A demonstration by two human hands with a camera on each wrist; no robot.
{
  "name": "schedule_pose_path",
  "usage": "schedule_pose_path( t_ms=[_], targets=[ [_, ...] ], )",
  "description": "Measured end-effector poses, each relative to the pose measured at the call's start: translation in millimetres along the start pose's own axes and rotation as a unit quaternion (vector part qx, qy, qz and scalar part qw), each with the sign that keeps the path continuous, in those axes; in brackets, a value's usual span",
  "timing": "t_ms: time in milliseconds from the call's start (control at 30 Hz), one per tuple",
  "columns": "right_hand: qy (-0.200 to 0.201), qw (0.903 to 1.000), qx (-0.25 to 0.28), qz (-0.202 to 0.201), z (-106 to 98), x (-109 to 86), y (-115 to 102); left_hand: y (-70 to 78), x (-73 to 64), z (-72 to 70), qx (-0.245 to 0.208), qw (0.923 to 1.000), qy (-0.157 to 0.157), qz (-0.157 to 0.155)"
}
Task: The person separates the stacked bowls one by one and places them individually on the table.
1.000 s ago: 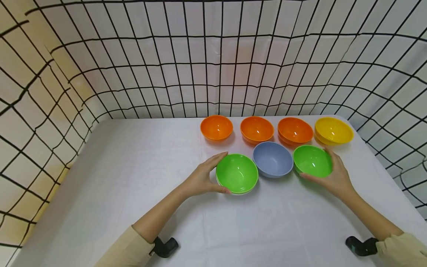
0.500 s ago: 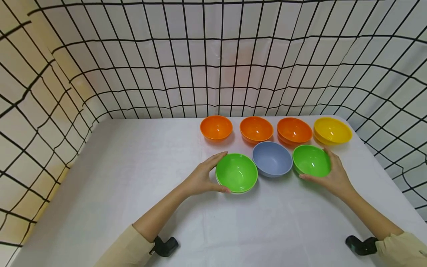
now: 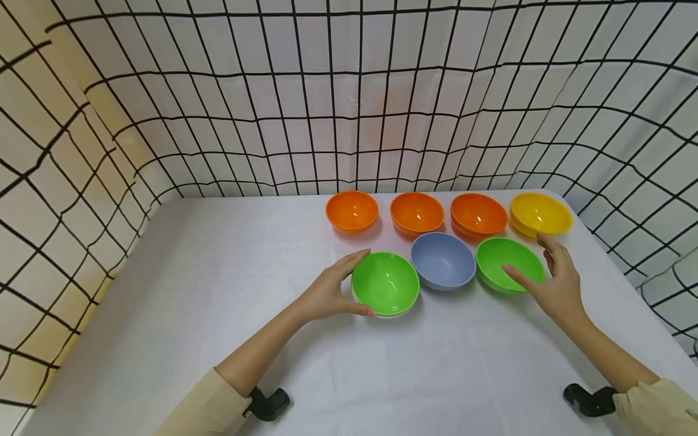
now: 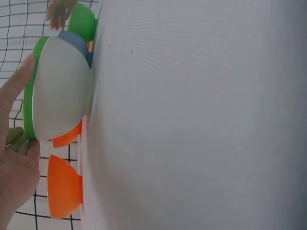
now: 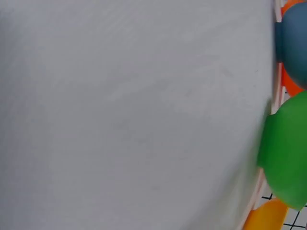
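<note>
In the head view my left hand (image 3: 331,293) grips the left green bowl (image 3: 386,283) at its rim, thumb in front and fingers behind. This bowl sits nested in a white bowl (image 4: 60,88), whose outside shows in the left wrist view. A blue bowl (image 3: 443,261) stands just right of the stack. Right of it is another green bowl (image 3: 496,269), upright on the table, its side also filling the edge of the right wrist view. My right hand (image 3: 561,290) hovers at that bowl's right side, fingers and thumb spread apart, holding nothing.
Behind stands a row of three orange bowls (image 3: 352,211) and one yellow bowl (image 3: 540,214) at the right end. A white cloth covers the table (image 3: 229,260). A black grid on pale walls (image 3: 371,91) encloses the back and sides.
My right hand has let go of the right green bowl and moved slightly up and to the right. The left hand keeps its grip; the bowls stay in place.
</note>
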State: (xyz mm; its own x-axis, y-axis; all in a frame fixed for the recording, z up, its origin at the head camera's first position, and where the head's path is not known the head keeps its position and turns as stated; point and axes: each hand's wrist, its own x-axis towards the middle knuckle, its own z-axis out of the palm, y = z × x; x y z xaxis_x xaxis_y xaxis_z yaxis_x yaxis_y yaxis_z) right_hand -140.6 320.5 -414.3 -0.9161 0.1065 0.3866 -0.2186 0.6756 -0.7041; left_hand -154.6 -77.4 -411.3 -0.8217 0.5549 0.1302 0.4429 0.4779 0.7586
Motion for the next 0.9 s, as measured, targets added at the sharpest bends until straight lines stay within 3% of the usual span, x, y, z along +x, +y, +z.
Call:
schedule_pose_path(
  t_ms=[167, 400, 533, 767, 900],
  targets=[
    [0.028, 0.9961, 0.049, -0.068, 3, 4.7, -8, -0.3, -0.3, -0.3, 0.004, 1.0000, 0.002, 0.000],
    [0.017, 0.9950, 0.070, -0.070, 3, 1.5, -37, -1.1, 0.9, -0.5, 0.006, 1.0000, -0.001, -0.001],
    [-0.003, 0.9950, 0.073, -0.068, 5, -1.3, -53, -1.7, 1.0, -0.3, 0.007, 1.0000, -0.002, -0.001],
    [-0.052, 0.9891, 0.093, -0.102, 23, 2.2, -47, -1.2, 1.2, -0.5, 0.002, 1.0000, 0.003, 0.006],
    [-0.081, 0.9845, 0.106, -0.113, 33, 2.0, -58, -0.8, 1.6, -0.9, 0.003, 1.0000, 0.003, 0.004]
  ],
)
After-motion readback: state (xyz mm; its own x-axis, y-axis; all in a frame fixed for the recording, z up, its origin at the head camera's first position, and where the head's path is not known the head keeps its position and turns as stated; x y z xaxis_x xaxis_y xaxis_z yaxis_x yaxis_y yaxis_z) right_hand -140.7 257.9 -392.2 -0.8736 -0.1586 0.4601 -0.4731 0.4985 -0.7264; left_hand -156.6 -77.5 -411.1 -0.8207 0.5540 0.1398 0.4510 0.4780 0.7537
